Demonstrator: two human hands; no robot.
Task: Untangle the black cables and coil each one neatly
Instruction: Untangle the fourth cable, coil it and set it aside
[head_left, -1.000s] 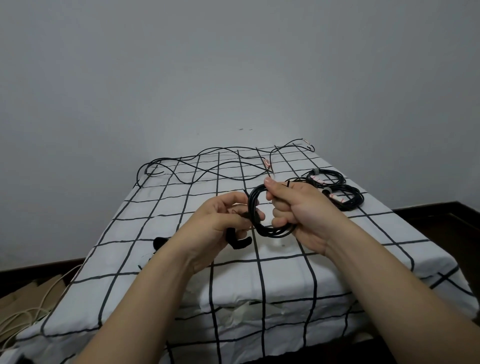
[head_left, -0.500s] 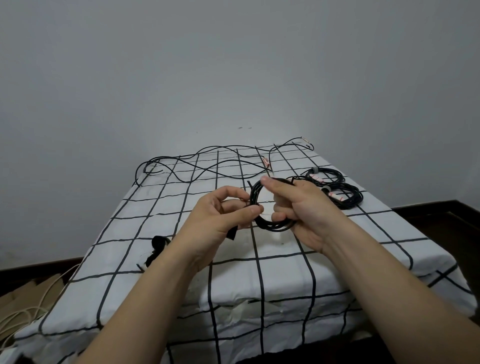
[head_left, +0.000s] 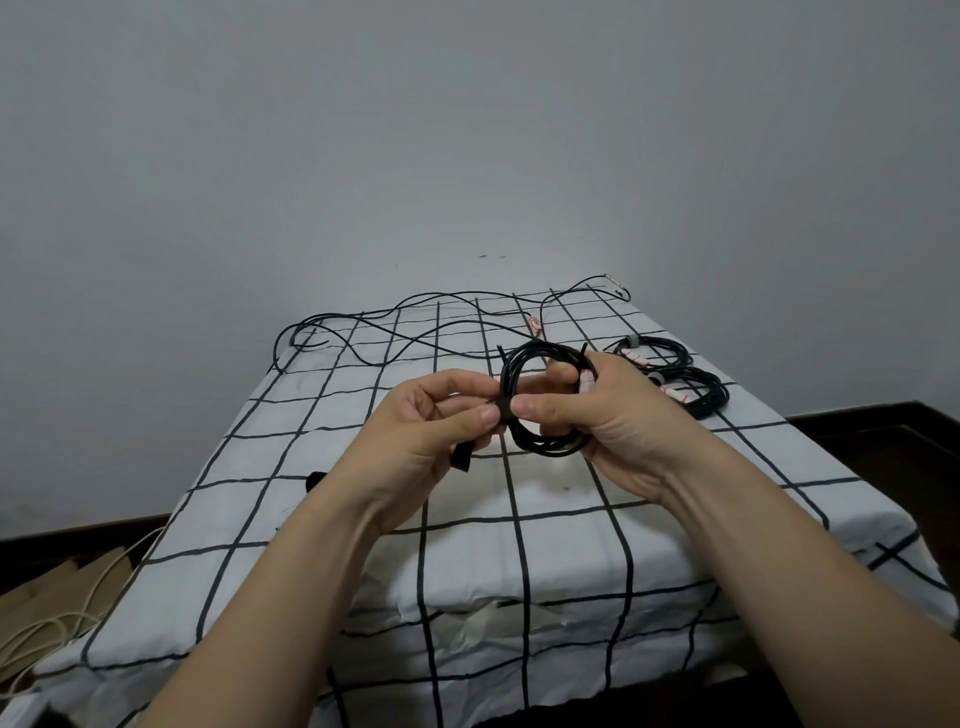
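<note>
A small coil of black cable (head_left: 540, 447) is held above the table in front of me. My right hand (head_left: 597, 421) grips the coil's right side, thumb pressing on its left edge. My left hand (head_left: 431, 431) pinches a black strap (head_left: 503, 409) wrapped round the coil's left side; the strap's loose end (head_left: 461, 457) hangs below my fingers. Two coiled black cables (head_left: 691, 387) with grey ties lie at the right of the table. A loose black cable (head_left: 415, 332) sprawls across the far end.
The table wears a white cloth with a black grid (head_left: 519, 545). A small black strap (head_left: 314, 480) lies on the cloth left of my left forearm. Pale cords and cardboard (head_left: 47, 623) sit on the floor at lower left. A grey wall rises behind.
The coil has risen slightly and turned more face-on. My left hand has pulled the strap round the coil's left side, and my right thumb has come onto the strap.
</note>
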